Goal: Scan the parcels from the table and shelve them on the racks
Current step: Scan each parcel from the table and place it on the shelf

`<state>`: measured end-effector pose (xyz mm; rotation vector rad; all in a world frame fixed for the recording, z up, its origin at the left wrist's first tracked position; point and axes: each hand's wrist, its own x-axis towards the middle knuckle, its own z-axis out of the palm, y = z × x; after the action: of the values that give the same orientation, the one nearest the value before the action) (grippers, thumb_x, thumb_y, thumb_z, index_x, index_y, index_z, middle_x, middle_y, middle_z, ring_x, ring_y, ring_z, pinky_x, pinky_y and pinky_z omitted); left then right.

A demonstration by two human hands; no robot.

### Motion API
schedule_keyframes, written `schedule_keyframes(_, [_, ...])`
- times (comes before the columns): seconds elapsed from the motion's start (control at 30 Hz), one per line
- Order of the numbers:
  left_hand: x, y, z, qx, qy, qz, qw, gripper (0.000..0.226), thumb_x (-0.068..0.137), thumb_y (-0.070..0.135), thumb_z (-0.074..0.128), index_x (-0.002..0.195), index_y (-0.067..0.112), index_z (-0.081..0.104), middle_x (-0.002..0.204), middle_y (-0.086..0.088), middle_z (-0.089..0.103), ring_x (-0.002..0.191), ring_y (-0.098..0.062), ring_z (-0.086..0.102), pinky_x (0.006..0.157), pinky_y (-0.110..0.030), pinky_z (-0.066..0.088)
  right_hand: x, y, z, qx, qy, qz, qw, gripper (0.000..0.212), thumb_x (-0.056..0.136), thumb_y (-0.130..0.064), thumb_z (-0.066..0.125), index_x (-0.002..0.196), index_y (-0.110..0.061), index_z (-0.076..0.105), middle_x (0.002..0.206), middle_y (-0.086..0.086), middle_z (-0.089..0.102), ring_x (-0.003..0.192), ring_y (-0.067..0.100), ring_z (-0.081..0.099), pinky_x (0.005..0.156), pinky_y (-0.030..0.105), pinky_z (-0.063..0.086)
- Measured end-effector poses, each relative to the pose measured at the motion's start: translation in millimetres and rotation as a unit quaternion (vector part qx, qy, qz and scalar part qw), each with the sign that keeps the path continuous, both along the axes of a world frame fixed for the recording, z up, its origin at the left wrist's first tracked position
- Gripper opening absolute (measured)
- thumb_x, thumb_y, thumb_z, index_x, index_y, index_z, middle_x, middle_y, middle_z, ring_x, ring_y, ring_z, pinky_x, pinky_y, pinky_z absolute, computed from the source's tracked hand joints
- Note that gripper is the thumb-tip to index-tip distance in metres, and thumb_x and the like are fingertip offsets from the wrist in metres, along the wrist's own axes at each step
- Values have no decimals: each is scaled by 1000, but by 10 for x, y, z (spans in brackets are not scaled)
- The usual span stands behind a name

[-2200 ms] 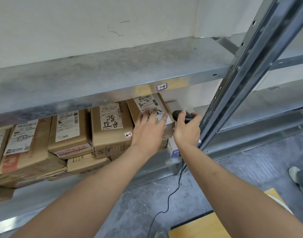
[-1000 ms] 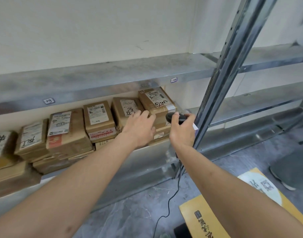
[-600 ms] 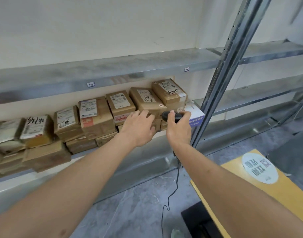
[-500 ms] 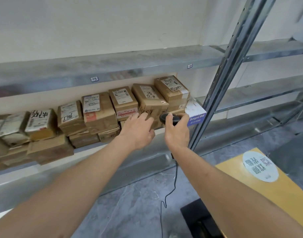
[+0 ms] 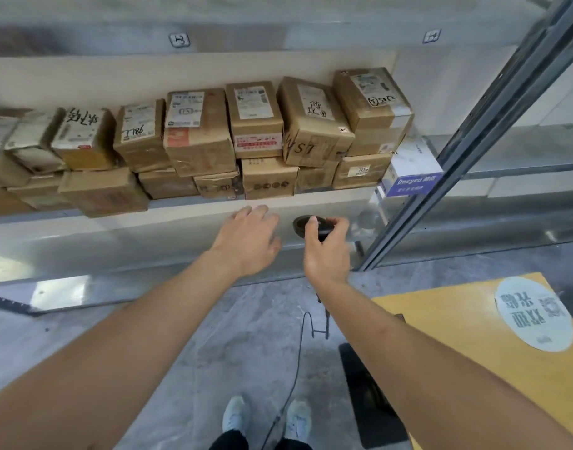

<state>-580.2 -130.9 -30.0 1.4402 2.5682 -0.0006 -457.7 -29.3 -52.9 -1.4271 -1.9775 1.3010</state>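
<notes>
Grey steel rack [image 5: 278,219] carries brown cardboard parcels [image 5: 256,125] stacked two deep on its shelf. A yellow bench [image 5: 441,323] stands lower right. Left hand [image 5: 249,238] hovers below the shelf edge, fingers relaxed, empty. Right hand [image 5: 327,248] grips a black scanner [image 5: 311,226].

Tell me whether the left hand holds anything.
Empty: the left hand hangs open below the grey metal shelf edge, fingers relaxed, touching no brown cardboard parcel.

Parcels [image 5: 213,141] sit stacked in a row on the shelf [image 5: 187,207], against the wall; a rack post [image 5: 473,141] stands at their right; a table [image 5: 467,339] stands right of the person's feet [image 5: 265,417].
</notes>
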Motion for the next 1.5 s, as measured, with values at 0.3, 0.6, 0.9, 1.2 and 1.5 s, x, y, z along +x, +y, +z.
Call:
schedule_keyframes(0.3, [-251, 116, -1027, -17, -54, 45, 997, 44, 102, 39, 50, 134, 10, 54, 141, -16, 50, 128, -41, 48, 107, -52, 44, -352, 191, -998, -62, -8, 25, 998, 42, 106, -54, 48, 127, -19, 42, 110, 3, 63, 103, 32, 63, 90, 44, 50])
schedule_keyframes(0.6, [-901, 452, -2383, -29, -68, 50, 996, 47, 100, 39, 52, 136, 9, 55, 143, -18, 51, 131, -41, 48, 112, -54, 39, -1110, 536, -2322, -79, -15, 52, 995, 45, 101, -54, 59, 127, -23, 39, 110, 1, 66, 104, 29, 64, 91, 41, 50])
schedule_keyframes(0.9, [-1515, 626, -3366, -33, -45, 68, 996, 47, 102, 41, 50, 139, 11, 55, 145, -15, 49, 130, -41, 49, 108, -49, 42, -1818, 839, -3439, -61, -9, 33, 998, 53, 98, -50, 65, 134, -21, 39, 101, -2, 64, 96, 27, 61, 84, 34, 45])
schedule_keyframes(1.2, [-2086, 814, -4246, 1, -11, 70, 998, 53, 98, 41, 57, 145, 16, 53, 149, -11, 47, 133, -39, 48, 107, -46, 42, -2503, 1208, -4226, -31, 7, 21, 999, 46, 97, -45, 69, 121, -21, 38, 81, -20, 50, 87, 23, 57, 80, 31, 41])
schedule_keyframes(1.5, [-2605, 947, -4715, 28, -2, 63, 998, 54, 103, 44, 49, 152, 20, 45, 162, -7, 37, 146, -36, 36, 115, -45, 34, -3159, 1435, -4614, 1, -36, 38, 999, 44, 99, -53, 62, 115, -21, 35, 81, -9, 50, 91, 28, 59, 85, 40, 50])
